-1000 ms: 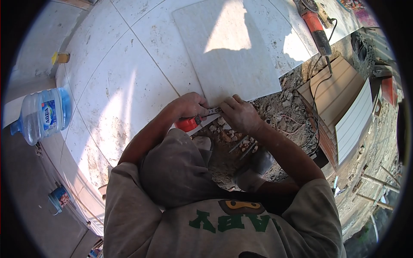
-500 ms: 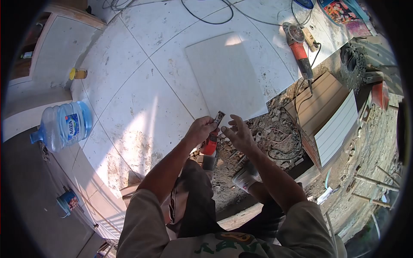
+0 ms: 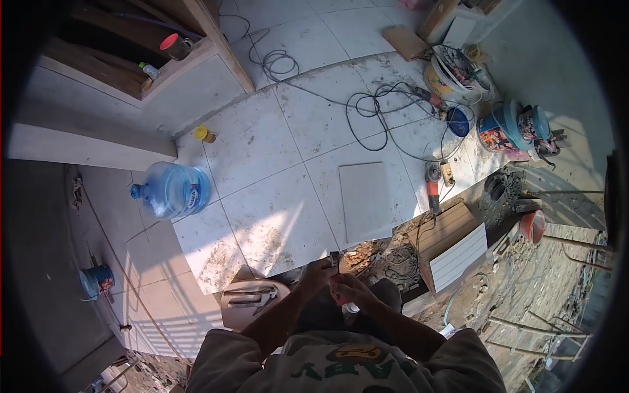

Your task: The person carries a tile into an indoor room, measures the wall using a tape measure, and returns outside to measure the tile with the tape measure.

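Low in front of my body, my left hand [image 3: 319, 274] closes around the upper part of a small red tool with a narrow metal end [image 3: 335, 259]. Its exact kind is too small to make out. My right hand [image 3: 352, 290] is wrapped around the red lower part, its fingers partly hiding it. Both hands nearly touch, just below the edge of the white tile floor [image 3: 275, 229]. A loose tile [image 3: 364, 203] lies flat on the floor ahead of them. My knee [image 3: 388, 291] shows beside the right hand.
A red angle grinder [image 3: 433, 187] lies at the floor's broken edge, near a stack of brown panels [image 3: 445, 230]. Cables [image 3: 373, 105] trail toward buckets [image 3: 501, 128] at the upper right. A large water bottle [image 3: 175, 190] lies left. Rubble [image 3: 400, 262] fills the gap.
The view has tipped up and shows more floor ahead. My right hand, apart with spread fingers before, has closed onto the red part. The left still grips the metal-ended piece.
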`<state>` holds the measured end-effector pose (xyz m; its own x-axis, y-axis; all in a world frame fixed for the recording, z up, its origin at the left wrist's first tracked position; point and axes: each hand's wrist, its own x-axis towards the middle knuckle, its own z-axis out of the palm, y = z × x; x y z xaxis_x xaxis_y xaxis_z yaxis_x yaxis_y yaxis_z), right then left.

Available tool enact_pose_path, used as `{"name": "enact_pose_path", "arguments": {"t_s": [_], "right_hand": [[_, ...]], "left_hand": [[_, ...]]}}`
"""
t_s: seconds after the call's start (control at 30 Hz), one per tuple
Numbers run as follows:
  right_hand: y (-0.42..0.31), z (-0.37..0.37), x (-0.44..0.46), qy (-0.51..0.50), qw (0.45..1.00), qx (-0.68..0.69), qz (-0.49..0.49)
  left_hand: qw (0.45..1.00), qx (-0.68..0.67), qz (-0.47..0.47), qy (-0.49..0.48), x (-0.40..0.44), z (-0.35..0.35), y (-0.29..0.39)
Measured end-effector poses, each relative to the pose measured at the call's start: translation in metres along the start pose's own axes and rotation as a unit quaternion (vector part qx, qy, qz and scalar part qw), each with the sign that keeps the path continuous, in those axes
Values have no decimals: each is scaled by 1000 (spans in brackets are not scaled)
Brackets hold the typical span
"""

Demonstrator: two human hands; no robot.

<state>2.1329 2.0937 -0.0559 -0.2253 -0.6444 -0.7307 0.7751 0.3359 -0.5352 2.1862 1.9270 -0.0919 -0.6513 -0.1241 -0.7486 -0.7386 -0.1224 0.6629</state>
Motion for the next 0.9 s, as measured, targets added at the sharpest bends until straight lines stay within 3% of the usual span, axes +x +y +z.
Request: {"name": "enact_pose_path", "arguments": {"t_s": [0.07,0.2,0.33,0.37,0.4,0.5,0.57,0.6,0.67,0.8,0.87,0.9], "right_hand": [[-54,26,-2,0,999,-36,-25],[-129,36,30,-13,996,-44,-72],[-233,40,65,14,991,20,-130],[-253,31,86,29,986,-10,-166],[-274,24,102,33,986,-3,-166],[-364,5,132,122,992,-16,0],[-435,1,140,135,991,-11,-8],[-467,-3,136,144,989,-20,-4],[-530,-11,143,125,990,-39,-45],[-658,-23,163,136,980,-109,-95],[-712,-31,190,151,947,-182,-218],[-742,-34,207,168,964,-109,-175]], "left_hand": [[999,-35,15,-1,1,-30,39],[993,104,48,30,23,-80,120],[996,-11,89,28,63,-108,197],[998,-3,61,25,78,-118,220],[999,0,25,22,88,-125,240],[997,63,-8,50,134,-168,276],[981,139,130,38,165,-217,302],[994,85,28,68,156,-237,363],[986,88,21,140,167,-284,431],[962,-129,25,239,207,-370,507],[954,-119,-2,276,228,-394,532],[955,-107,-26,276,247,-406,533]]}}
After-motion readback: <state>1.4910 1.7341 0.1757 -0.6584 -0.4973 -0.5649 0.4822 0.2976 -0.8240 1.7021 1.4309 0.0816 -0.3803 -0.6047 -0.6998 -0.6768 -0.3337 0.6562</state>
